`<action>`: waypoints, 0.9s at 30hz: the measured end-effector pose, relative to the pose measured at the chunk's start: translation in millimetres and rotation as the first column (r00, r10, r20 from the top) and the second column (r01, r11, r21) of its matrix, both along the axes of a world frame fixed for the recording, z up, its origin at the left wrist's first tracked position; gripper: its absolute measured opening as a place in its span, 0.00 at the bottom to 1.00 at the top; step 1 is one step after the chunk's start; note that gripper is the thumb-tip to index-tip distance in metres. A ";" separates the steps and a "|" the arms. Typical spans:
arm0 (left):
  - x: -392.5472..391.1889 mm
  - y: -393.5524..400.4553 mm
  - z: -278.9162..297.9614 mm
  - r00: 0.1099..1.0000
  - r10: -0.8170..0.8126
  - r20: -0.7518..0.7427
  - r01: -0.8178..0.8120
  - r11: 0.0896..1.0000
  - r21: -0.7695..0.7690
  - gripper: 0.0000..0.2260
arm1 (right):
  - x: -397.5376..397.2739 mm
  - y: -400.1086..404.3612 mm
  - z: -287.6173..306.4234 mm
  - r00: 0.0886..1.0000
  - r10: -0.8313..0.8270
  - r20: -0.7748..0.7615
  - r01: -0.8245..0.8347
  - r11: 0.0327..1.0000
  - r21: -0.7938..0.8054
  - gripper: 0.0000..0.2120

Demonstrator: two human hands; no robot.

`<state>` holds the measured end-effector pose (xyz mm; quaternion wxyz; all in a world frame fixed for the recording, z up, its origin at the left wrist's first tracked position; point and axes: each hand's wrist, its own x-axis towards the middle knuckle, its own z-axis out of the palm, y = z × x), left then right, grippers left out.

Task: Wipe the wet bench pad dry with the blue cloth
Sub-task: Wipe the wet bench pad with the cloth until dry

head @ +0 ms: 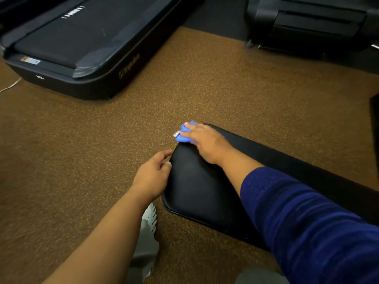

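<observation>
A black padded bench pad (196, 187) runs from the lower middle out toward the right edge. My right hand (205, 143) presses a bunched blue cloth (185, 132) onto the pad's far left corner; only the cloth's left part shows past my fingers. My left hand (153, 174) rests at the pad's left edge, fingers loosely curled and touching the rim, holding nothing. A dark blue sleeve covers my right forearm and hides part of the pad.
Brown speckled gym flooring (82, 150) surrounds the bench. A black treadmill deck (86, 44) lies at the upper left, another dark machine (311, 23) at the upper right. A white shoe (149, 220) shows below my left wrist. A thin cord (10, 86) crosses the far left.
</observation>
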<state>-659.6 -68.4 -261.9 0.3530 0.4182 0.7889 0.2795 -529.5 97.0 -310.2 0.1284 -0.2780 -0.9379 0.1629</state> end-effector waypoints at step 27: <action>115.3 -19.5 13.1 0.772 -0.489 -0.406 0.505 0.860 -0.074 0.14 | 315.5 -194.9 20.5 0.993 -0.092 0.068 0.102 0.980 -0.173 0.17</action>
